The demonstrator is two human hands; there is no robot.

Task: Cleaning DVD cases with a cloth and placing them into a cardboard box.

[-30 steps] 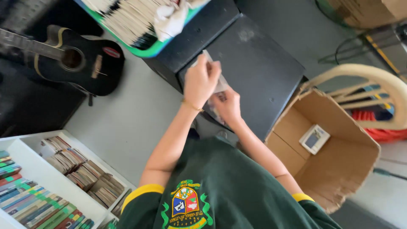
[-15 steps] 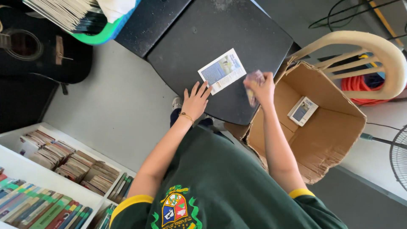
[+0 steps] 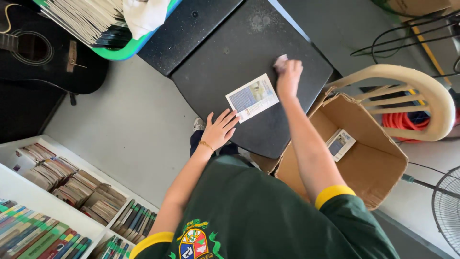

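Left hand: my left hand (image 3: 219, 129) sits just left of centre in the frame, fingers spread and flat on the dark table (image 3: 239, 43), holding nothing.

Right hand: my right hand (image 3: 289, 76) is up and right of centre, closed around a small pale cloth (image 3: 280, 61) that pokes out at its upper edge. I can't tell how firmly the wad is pressed to the table.

Booklet: a small booklet (image 3: 252, 97) with a blue and white cover lies flat on the table, between my two hands.

Direction from left hand: the booklet is up and to the right of my left fingertips, just beside them. I can't tell whether they touch its lower corner.

Direction from right hand: the booklet is down and to the left of my right fist, near but apart.

Long axis: it runs from the lower left to the upper right of the frame, roughly along the line between my hands.

Nearer hand: the left one, I judge, since its fingertips are almost at the booklet's edge.

Surroundings: an open cardboard box (image 3: 378, 177) at the right of the frame holds a second small booklet (image 3: 339, 143). A cream plastic chair (image 3: 431, 96) stands behind the box. A black guitar (image 3: 33, 48) lies at the upper left. Shelves of books (image 3: 62, 192) fill the lower left.
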